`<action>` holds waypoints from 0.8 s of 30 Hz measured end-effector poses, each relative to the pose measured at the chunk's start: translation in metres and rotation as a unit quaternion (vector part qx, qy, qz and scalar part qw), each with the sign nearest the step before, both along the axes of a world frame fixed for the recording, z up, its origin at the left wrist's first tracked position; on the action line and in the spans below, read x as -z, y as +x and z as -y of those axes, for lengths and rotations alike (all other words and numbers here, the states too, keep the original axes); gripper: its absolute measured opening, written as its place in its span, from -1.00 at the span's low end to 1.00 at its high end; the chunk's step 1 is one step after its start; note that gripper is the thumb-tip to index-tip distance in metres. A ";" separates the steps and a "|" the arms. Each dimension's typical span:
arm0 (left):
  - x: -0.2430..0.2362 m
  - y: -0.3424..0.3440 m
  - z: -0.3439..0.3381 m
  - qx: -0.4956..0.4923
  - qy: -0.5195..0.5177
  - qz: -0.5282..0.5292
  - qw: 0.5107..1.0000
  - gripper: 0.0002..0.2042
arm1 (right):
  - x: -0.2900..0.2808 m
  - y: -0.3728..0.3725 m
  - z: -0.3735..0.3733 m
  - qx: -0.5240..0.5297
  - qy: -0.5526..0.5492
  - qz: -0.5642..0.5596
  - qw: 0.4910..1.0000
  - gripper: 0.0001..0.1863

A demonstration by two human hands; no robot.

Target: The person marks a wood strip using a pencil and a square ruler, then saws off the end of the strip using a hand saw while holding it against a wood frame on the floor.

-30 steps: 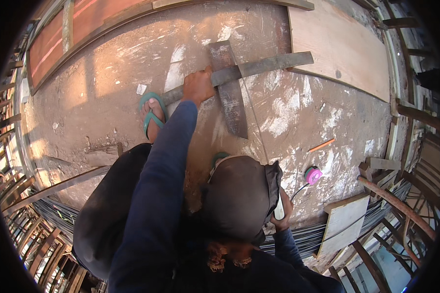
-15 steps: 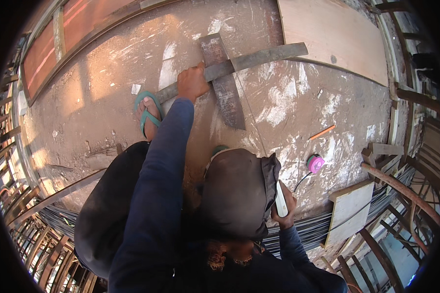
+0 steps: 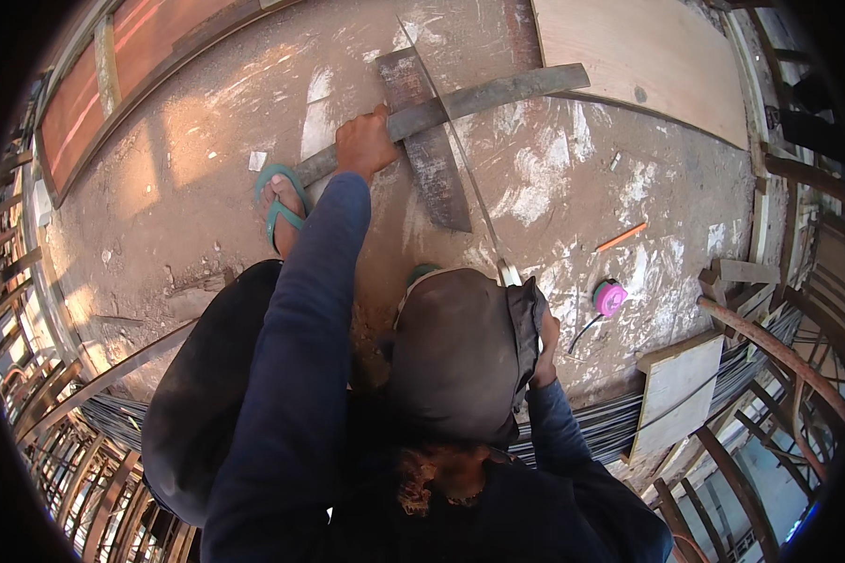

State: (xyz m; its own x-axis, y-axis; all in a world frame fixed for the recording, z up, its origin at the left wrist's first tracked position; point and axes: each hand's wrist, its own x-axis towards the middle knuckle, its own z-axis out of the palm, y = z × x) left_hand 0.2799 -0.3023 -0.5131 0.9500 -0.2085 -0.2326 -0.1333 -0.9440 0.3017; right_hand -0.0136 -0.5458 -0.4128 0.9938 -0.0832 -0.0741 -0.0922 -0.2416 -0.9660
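Note:
My left hand [image 3: 365,144] is closed around a long narrow wooden strip [image 3: 516,89], pressing it down. The strip lies across a short dark board [image 3: 437,183] on the ground. A green flip-flop on my left foot [image 3: 284,200] rests by the strip's near end. My right hand [image 3: 546,347], partly hidden behind my dark-trousered knee, is closed on a handsaw [image 3: 474,190]. Its pale handle shows just past the knee. The thin blade, seen nearly edge-on, runs forward across the strip to the right of my left hand, beside the dark board.
An orange pencil [image 3: 621,236] and a pink round tape measure [image 3: 609,298] lie to the right on the dusty, white-smeared floor. A plywood sheet [image 3: 638,66] is at the far right. Bundled dark rods [image 3: 591,424] and a pale board [image 3: 676,399] lie near me at the right.
My right hand and the saw have moved forward, so the blade reaches well beyond the strip and the handle is near the knee's front. My left hand still holds the strip.

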 end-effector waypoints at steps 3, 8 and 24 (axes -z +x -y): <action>0.000 0.009 0.000 -0.002 0.006 -0.001 1.000 -0.62 | 0.005 0.069 -0.026 0.081 0.005 -0.205 0.975 -0.33; -0.005 0.009 -0.011 -0.024 0.009 -0.026 0.999 -0.62 | -0.017 -0.051 0.012 -0.015 -0.148 -0.034 0.988 -0.41; 0.000 0.011 -0.007 -0.023 0.017 -0.012 1.000 -0.56 | -0.037 -0.054 0.011 -0.005 -0.097 -0.044 0.994 -0.37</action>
